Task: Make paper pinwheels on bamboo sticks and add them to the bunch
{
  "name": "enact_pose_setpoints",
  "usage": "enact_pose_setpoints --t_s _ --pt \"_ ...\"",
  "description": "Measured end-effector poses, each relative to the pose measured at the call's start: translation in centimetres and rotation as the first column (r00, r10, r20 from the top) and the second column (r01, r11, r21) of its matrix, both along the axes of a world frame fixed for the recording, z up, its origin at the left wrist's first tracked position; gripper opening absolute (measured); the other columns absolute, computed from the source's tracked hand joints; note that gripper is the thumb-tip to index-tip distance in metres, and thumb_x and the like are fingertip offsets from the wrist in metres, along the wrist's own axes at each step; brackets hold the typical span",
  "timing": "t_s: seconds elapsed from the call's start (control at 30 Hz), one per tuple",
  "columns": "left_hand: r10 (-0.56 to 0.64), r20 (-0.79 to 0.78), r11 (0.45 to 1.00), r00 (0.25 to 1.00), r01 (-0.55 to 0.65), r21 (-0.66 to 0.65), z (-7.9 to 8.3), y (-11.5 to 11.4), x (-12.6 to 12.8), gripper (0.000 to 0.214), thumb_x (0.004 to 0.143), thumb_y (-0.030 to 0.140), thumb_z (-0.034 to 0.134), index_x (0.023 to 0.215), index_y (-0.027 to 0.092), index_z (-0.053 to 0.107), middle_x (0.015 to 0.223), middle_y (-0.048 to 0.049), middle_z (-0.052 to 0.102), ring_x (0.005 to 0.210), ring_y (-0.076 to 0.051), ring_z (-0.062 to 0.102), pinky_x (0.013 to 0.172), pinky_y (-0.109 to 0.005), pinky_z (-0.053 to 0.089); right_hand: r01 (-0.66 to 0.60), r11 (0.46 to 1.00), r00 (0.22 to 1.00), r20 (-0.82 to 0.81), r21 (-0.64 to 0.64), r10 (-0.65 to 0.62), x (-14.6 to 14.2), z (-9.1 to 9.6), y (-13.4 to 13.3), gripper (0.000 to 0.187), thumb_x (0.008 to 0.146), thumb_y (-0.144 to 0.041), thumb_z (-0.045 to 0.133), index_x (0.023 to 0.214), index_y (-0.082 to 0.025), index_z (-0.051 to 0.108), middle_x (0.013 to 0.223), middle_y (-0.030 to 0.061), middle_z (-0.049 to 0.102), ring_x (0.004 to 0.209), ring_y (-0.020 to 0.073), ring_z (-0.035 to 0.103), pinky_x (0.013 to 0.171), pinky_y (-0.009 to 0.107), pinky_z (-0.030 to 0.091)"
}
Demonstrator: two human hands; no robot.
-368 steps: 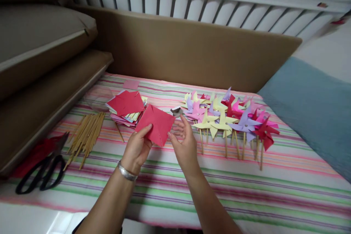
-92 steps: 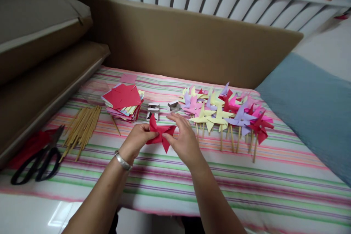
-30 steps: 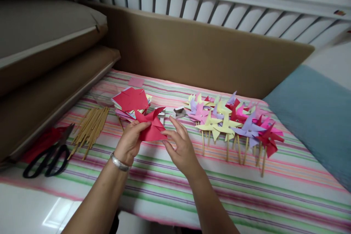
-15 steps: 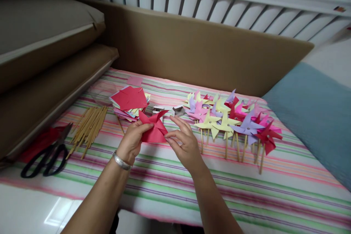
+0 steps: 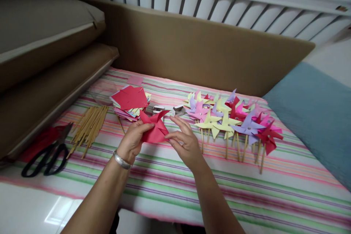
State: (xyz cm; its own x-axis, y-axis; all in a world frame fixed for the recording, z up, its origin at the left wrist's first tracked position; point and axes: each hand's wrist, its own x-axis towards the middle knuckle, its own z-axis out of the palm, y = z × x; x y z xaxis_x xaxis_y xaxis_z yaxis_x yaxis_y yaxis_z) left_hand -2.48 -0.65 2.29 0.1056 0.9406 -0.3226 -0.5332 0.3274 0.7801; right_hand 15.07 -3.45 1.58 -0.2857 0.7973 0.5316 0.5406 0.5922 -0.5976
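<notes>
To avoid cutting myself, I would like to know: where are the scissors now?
In the head view, the scissors lie near the left end of the striped cloth, just left of the wooden sticks.

Red paper [image 5: 154,134] in left grip [image 5: 133,140], right grip [image 5: 187,147] at its corner

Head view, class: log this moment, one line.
left hand: holds red paper | right hand: at its edge | nearby: sticks, pinwheels
</notes>
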Motion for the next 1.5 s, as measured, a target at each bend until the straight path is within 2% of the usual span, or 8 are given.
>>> enact_pose_setpoints --t_s 0.17,0.37,0.6,0.93,1.3,1.5 --pt "-0.032 -0.075 0.999 0.997 0.031 -0.005 -0.6 -0.2 0.6 0.014 0.052 0.019 0.077 0.062 0.012 0.070 0.058 -0.0024 0.069 0.051 -0.012 0.059 0.056 -0.022 0.045 0.018 0.999 1.000 -0.015 -0.041 -0.019 -0.2 0.3 0.0 0.010 0.082 -0.019 0.059 0.081 -0.023 0.068 0.140 0.0067 0.044 0.137 0.0242 0.027 0.108 0.047 0.029" --pt "-0.056 -0.134 0.998 0.989 0.057 0.000 -0.4 -0.9 1.8 0.015 0.052 0.019 0.077 0.063 0.011 0.071 0.056 -0.0029 0.068 0.049 -0.011 0.057 0.052 -0.021 0.043 0.123 0.988 0.991 -0.034 -0.094 -0.126 -0.9 0.4 -0.3 0.007 0.081 -0.022 0.060 0.077 -0.022 0.066 0.144 0.0065 0.039 0.138 0.0263 0.023 0.109 0.050 0.025" --pt "-0.108 -0.067 0.994 0.992 0.108 -0.008 -0.6 -1.1 2.3 0.017 0.052 0.019 0.079 0.067 0.012 0.072 0.063 -0.0046 0.071 0.054 -0.011 0.060 0.057 -0.021 0.045 0.229 0.965 0.970 -0.047 -0.127 -0.237 -1.0 0.3 -0.3 0.007 0.078 -0.021 0.060 0.074 -0.021 0.065 0.141 0.0080 0.042 0.137 0.0284 0.024 0.106 0.053 0.026" --pt "-0.128 -0.036 0.992 0.991 0.128 -0.007 -0.4 -1.1 2.3 0.014 0.056 0.016 0.077 0.069 0.012 0.074 0.062 -0.0037 0.071 0.053 -0.010 0.060 0.054 -0.019 0.044 0.274 0.938 0.959 -0.018 -0.212 -0.284 -1.2 0.6 -0.2 0.004 0.074 -0.019 0.063 0.071 -0.021 0.066 0.141 0.0094 0.043 0.135 0.0288 0.027 0.107 0.053 0.025" --pt "-0.167 -0.054 0.986 0.984 0.167 -0.010 -0.6 -1.3 2.5 0.020 0.054 0.019 0.080 0.071 0.011 0.074 0.064 -0.0061 0.071 0.054 -0.012 0.061 0.056 -0.021 0.046 0.320 0.905 0.935 -0.059 -0.281 -0.350 -1.2 0.3 0.0 0.008 0.070 -0.014 0.062 0.066 -0.021 0.063 0.136 0.0072 0.048 0.133 0.0309 0.031 0.105 0.056 0.024" --pt "-0.075 -0.098 0.997 0.992 0.076 0.009 -0.7 -1.3 2.8 0.017 0.051 0.015 0.080 0.065 0.011 0.072 0.060 -0.0044 0.070 0.053 -0.012 0.060 0.057 -0.022 0.046 0.334 0.909 0.930 -0.067 -0.251 -0.360 -1.4 0.3 -0.1 0.006 0.070 -0.016 0.063 0.068 -0.022 0.063 0.134 0.0073 0.050 0.130 0.0308 0.036 0.104 0.055 0.028"
